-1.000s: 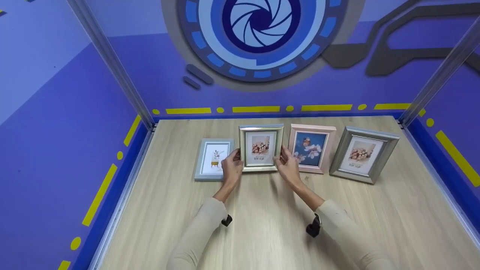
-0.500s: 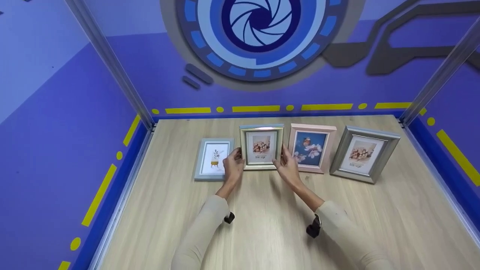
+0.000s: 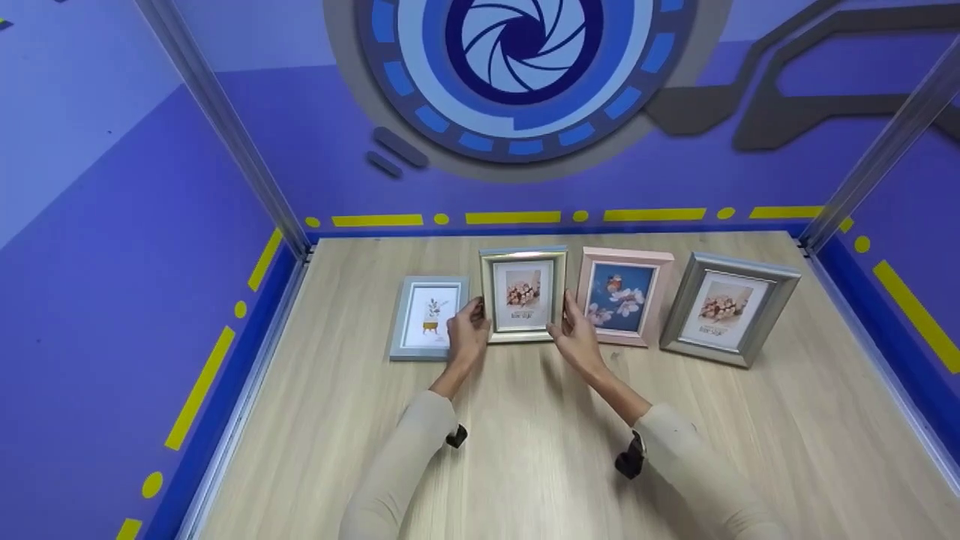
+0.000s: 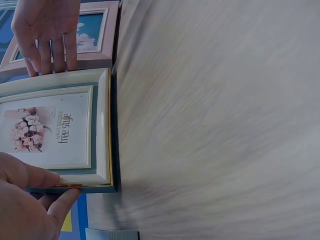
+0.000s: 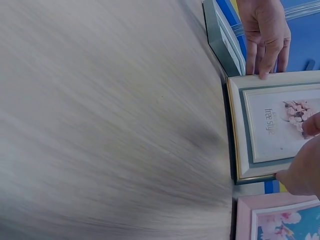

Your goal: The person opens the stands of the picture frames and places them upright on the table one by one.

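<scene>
A gold-edged photo frame with a rose picture stands upright between both hands. The left hand grips its left side, thumb on the front edge and fingers round the side, as the left wrist view shows. At the opposite side, the right hand touches the frame's edge with its fingers extended; in the left wrist view these right fingers look straight. Close to the left hand is a light blue frame with a plant picture. A pink frame stands just right of the right hand.
A large grey-silver frame stands angled at the right of the wooden table. Behind the frames rises a blue-purple wall with yellow dashes, and side walls meet it at metal corner posts.
The gold-edged frame has shifted very slightly to the right, and the left hand has moved a little to the right with it. The other frames stay where they were.
</scene>
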Demonstrator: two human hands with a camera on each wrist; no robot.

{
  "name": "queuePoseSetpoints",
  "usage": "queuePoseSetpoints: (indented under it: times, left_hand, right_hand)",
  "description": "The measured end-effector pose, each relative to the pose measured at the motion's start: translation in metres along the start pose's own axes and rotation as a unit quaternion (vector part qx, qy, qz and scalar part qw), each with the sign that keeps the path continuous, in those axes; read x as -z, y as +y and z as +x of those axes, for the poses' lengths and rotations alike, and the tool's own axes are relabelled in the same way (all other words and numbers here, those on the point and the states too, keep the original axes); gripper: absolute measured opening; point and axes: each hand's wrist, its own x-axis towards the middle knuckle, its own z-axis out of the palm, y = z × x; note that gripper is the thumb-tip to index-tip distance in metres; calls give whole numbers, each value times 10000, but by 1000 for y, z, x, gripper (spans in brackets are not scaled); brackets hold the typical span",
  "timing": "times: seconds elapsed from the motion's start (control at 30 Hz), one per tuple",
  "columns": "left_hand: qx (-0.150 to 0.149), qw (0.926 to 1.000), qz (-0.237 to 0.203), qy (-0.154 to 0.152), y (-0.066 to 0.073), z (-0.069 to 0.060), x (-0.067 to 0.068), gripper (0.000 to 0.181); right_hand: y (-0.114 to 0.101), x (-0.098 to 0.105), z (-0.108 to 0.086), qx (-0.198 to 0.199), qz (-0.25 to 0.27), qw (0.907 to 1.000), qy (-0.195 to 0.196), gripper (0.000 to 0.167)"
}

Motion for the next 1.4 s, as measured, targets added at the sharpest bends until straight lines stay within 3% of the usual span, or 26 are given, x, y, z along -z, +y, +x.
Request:
queuePoseSetpoints:
  times: [0.3, 0.4, 0.53, 0.7, 0.8, 0.87, 0.93, 1.03, 1.13, 1.2, 1.27, 1.4]
  left_hand:
    - [57, 10000, -10, -14, -1, 4, 5, 42]
    - [42, 10000, 16, -35, -2, 4, 7, 43]
    - [143, 9998, 32, -105, -3, 3, 11, 45]
    - [203, 9992, -246, -259, -5, -1, 20, 43]
    - [169, 9988, -371, -278, -7, -4, 30, 39]
    - [209, 9988, -380, -237, -10, -8, 40, 37]
    - [265, 9988, -384, -176, -14, -13, 51, 35]
    - [298, 9990, -342, -12, -24, -23, 71, 32]
    - [283, 9991, -203, 233, -36, -31, 89, 32]
    - [351, 9985, -68, 405, -43, -34, 101, 32]
    - [515, 9969, 137, 573, -48, -37, 110, 33]
    - [979, 9907, 572, 755, -57, -40, 123, 38]
  right_hand:
    - [-25, -4, -7, -114, -92, 9998, -108, 76]
    - [-8, -6, -1, -93, -76, 9999, -105, 77]
    - [-4, -8, -2, -139, 8, 9998, -125, 73]
    - [-9, -11, -9, -146, -20, 9993, 357, 60]
    - [-13, -16, -13, 29, -55, 9971, 761, 51]
    - [-14, -23, -16, 237, -29, 9966, 783, 43]
    - [-14, -31, -20, 431, -12, 9979, 493, 36]
    - [-12, -46, -26, 659, -106, 9970, -389, 28]
    - [-9, -63, -31, 777, -299, 9874, -1344, 25]
    - [-7, -74, -34, 859, -435, 9793, -1780, 27]
    - [-5, -84, -34, 894, -505, 9744, -2000, 30]
    - [0, -103, -32, 869, -795, 9726, -2007, 38]
